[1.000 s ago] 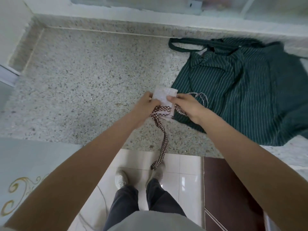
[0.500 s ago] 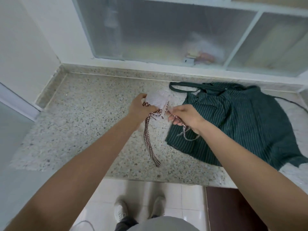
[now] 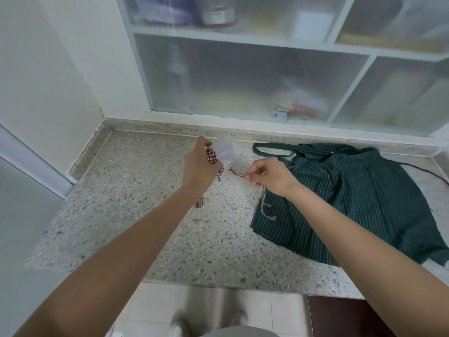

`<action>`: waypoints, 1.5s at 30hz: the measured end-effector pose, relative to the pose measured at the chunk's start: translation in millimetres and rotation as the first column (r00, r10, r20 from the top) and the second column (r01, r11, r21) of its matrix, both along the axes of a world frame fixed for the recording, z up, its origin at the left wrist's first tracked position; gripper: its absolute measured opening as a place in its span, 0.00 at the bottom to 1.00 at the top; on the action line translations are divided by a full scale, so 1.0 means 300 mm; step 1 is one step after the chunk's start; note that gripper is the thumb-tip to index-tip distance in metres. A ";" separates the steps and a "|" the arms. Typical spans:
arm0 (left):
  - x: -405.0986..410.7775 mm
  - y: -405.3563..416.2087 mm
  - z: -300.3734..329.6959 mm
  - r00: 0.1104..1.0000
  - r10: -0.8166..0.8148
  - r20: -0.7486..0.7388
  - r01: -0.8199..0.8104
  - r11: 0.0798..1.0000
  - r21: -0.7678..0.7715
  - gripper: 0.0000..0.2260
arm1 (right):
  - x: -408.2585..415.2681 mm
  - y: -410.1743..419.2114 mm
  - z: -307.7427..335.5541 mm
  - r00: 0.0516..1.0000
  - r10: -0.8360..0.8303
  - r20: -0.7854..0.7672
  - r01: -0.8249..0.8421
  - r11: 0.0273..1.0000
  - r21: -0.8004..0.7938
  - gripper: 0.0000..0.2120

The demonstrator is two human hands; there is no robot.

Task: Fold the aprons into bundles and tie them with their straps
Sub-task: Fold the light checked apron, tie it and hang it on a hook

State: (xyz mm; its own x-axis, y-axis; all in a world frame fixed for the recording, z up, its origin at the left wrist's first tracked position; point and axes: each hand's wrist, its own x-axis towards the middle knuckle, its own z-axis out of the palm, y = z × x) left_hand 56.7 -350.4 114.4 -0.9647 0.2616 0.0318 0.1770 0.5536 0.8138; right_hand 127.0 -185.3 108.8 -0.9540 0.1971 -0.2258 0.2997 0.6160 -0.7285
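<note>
the fingers (image 3: 251,175) of the right hand (image 3: 271,177) are curled and pinch a red-and-white checked fabric strap (image 3: 238,174) just right of the frame's centre, while the left hand (image 3: 198,166) grips a small folded bundle of white, finely patterned apron cloth (image 3: 227,152) held above the counter, a loop of the same checked strap wound across it. the strap runs taut between the two hands; one loose end hangs below the left wrist, and a paler end trails down from under the right hand over the green cloth. to the right lies a dark green apron with thin white pinstripes (image 3: 352,198), spread loosely and rumpled, its neck loop curving towards the upper centre. the left palm hides most of the bundle, so its folds are hard to make out, and the green apron's far corner is cut off at the right edge. both rest over a speckled grey terrazzo counter (image 3: 136,203). behind it, across the top of the frame, stands a white cabinet with frosted sliding panes (image 3: 243,79), its contents only blurred shapes. pale floor tiles (image 3: 150,310) show along the bottom edge.
</note>
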 end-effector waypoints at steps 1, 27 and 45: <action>-0.005 -0.006 0.012 0.999 -0.018 -0.038 0.017 1.000 -0.018 0.17 | -0.008 -0.002 0.011 1.000 0.015 -0.012 -0.014 0.999 0.036 0.03; -0.073 -0.123 0.225 0.722 -0.692 0.018 0.677 0.700 -0.230 0.14 | -0.144 -0.077 0.393 0.946 0.276 -0.168 -0.253 0.957 0.143 0.07; -0.129 -0.129 0.250 0.962 -0.248 0.115 0.203 0.930 0.306 0.09 | -0.054 -0.144 0.178 0.976 -0.177 -0.126 0.119 0.920 -0.374 0.05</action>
